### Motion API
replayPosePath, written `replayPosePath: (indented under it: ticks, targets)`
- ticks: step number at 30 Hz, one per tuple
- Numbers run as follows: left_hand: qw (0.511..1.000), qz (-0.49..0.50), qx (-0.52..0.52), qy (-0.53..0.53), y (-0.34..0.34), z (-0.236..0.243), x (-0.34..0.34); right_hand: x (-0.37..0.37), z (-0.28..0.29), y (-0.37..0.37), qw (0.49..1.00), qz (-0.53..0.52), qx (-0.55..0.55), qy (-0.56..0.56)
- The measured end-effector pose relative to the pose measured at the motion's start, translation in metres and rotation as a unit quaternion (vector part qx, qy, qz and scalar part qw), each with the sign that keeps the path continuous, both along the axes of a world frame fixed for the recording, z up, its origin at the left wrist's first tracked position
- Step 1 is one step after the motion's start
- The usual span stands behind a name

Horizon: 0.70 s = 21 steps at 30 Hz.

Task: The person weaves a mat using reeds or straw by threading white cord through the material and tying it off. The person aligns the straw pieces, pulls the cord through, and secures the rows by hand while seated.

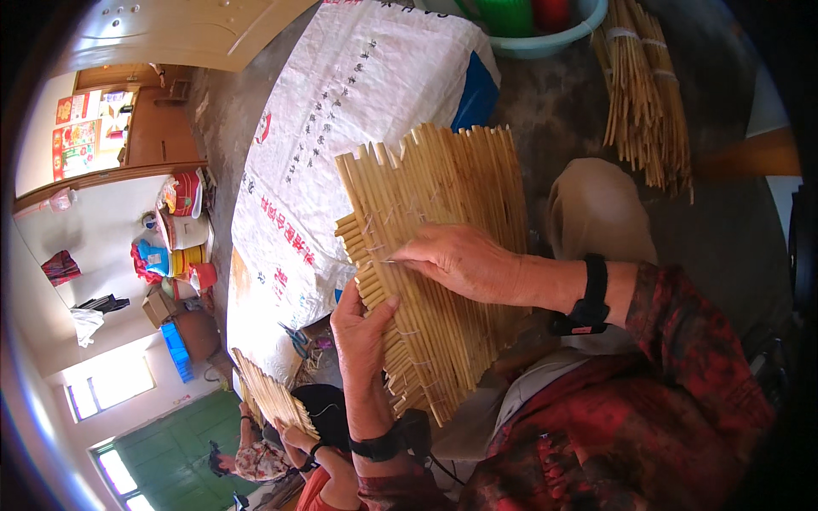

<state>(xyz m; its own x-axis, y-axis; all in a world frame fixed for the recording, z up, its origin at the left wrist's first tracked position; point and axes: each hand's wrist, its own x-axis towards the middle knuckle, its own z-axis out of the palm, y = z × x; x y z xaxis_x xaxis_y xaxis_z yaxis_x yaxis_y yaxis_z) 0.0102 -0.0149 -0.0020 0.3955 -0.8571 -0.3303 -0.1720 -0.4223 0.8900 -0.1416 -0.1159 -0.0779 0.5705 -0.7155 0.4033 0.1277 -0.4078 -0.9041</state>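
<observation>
A mat of straw-coloured reed stalks, stitched across with rows of thread, lies tilted over my lap, and a second layer of cut stalk ends sticks out along its left side. My left hand grips that left edge, thumb on top and fingers hidden underneath. Over the middle of the mat, my right hand is pinched closed with its fingertips near a stitch row. A thin pale sliver shows at those fingertips; whether it is a needle or thread I cannot tell.
A white woven sack is spread beyond the mat. Tied bundles of stalks lie at the far right, beside a pale basin holding green and red containers. At lower left, another person's hands hold a similar mat.
</observation>
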Motion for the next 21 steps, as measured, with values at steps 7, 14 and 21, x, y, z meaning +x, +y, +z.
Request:
replayPosePath:
  ticks: [7,14,21]
  targets:
    - [1.0,0.012,-0.003,0.017,-0.005,-0.001,0.002,0.006,-0.01,-0.004,1.0,0.01,0.008,0.004]
    - [1.0,0.021,0.009,0.014,-0.009,-0.003,0.0,0.006,-0.008,-0.01,1.0,0.017,0.004,0.008]
    - [0.999,0.027,0.003,0.017,-0.01,-0.002,-0.002,0.001,-0.002,-0.015,0.999,0.039,0.027,0.026]
